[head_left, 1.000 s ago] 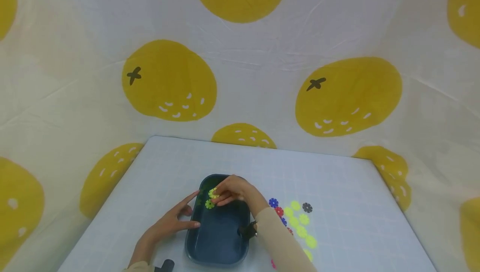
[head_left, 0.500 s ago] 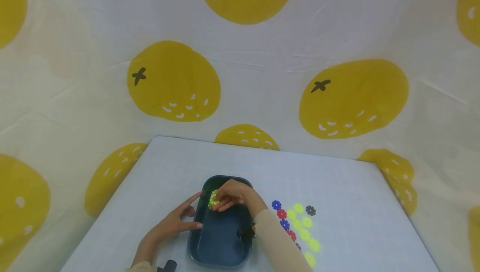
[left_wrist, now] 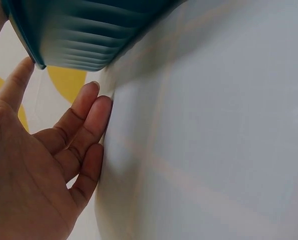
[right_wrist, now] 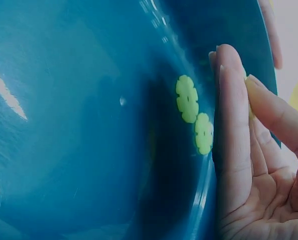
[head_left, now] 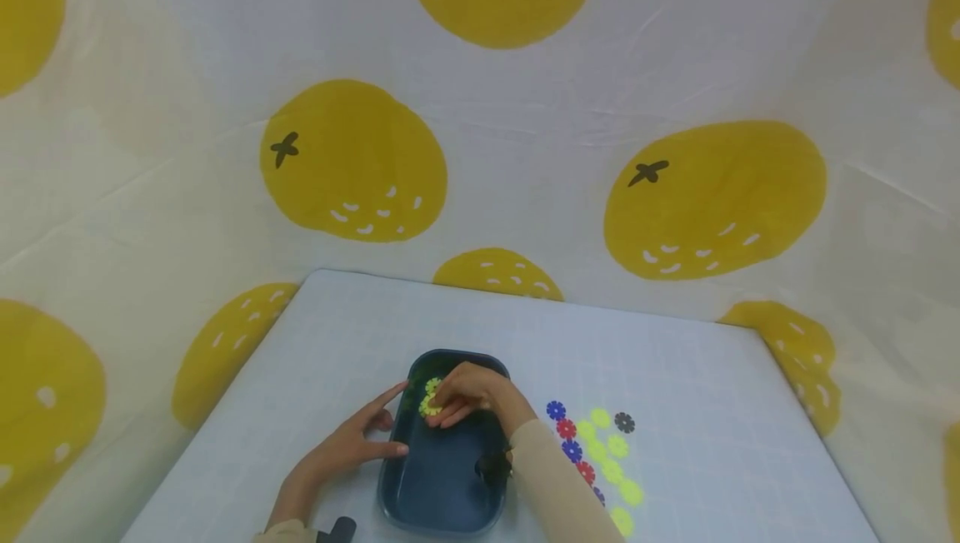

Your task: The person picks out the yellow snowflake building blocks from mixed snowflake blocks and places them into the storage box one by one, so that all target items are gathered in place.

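A dark blue-green tray (head_left: 442, 510) stands on the table in the head view. At its left rim is my left hand (head_left: 345, 445), thumb and index finger spread and touching the edge. The left wrist view shows the other fingers (left_wrist: 91, 120) extended under the tray's side. My right hand (head_left: 468, 393) reaches into the tray's far left part. Its thumb and fingers pinch a yellow-green notched disc (right_wrist: 251, 112), mostly hidden between them. Two more yellow-green notched discs (right_wrist: 187, 99) lie close together by the tray's wall in the right wrist view.
Right of the tray, several yellow-green discs (head_left: 611, 470) lie loose on the white table (head_left: 712, 426). Blue discs (head_left: 556, 410), red discs (head_left: 566, 429) and a black disc (head_left: 625, 421) lie around them. A fabric backdrop (head_left: 517, 185) with yellow fruit prints surrounds the table.
Inside the tray, my right hand has shifted slightly toward its near side. My left hand keeps its place at the rim. The whole head view has drifted a little.
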The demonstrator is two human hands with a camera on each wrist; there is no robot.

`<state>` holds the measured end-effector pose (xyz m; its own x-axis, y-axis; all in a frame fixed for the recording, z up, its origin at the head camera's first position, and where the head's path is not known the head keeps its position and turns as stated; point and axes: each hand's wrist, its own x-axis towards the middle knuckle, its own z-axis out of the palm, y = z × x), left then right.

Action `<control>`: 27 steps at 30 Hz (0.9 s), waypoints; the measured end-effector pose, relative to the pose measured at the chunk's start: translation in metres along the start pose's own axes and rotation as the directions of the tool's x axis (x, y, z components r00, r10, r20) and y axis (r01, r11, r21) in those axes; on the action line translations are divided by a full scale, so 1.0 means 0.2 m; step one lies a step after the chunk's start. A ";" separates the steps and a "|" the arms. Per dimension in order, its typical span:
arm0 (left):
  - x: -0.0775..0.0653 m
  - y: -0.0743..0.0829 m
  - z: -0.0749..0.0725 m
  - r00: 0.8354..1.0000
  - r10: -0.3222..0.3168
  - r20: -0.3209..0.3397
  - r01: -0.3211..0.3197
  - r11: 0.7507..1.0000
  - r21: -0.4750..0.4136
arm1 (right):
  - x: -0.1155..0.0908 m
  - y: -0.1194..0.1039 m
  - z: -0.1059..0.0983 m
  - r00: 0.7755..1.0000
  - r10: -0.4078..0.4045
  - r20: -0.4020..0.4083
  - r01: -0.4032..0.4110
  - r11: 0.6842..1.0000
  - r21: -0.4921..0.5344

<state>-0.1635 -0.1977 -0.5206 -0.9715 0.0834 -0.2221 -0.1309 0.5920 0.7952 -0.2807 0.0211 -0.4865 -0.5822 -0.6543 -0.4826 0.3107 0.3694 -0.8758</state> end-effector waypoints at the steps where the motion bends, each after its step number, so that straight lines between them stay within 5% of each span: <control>1: 0.00 0.00 0.00 1.000 0.000 0.003 0.000 1.000 -0.001 | 0.00 0.00 0.00 1.000 0.002 0.001 -0.002 1.000 -0.004; 27: 0.02 -0.04 -0.01 0.997 0.066 0.039 -0.066 0.998 -0.018 | 0.03 0.01 0.06 0.996 0.088 -0.011 -0.088 0.973 -0.215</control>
<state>-0.1669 -0.2038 -0.5256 -0.9695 0.1540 -0.1907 -0.0703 0.5708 0.8181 -0.2754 0.0101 -0.4915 -0.5612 -0.6119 -0.5573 0.1920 0.5587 -0.8068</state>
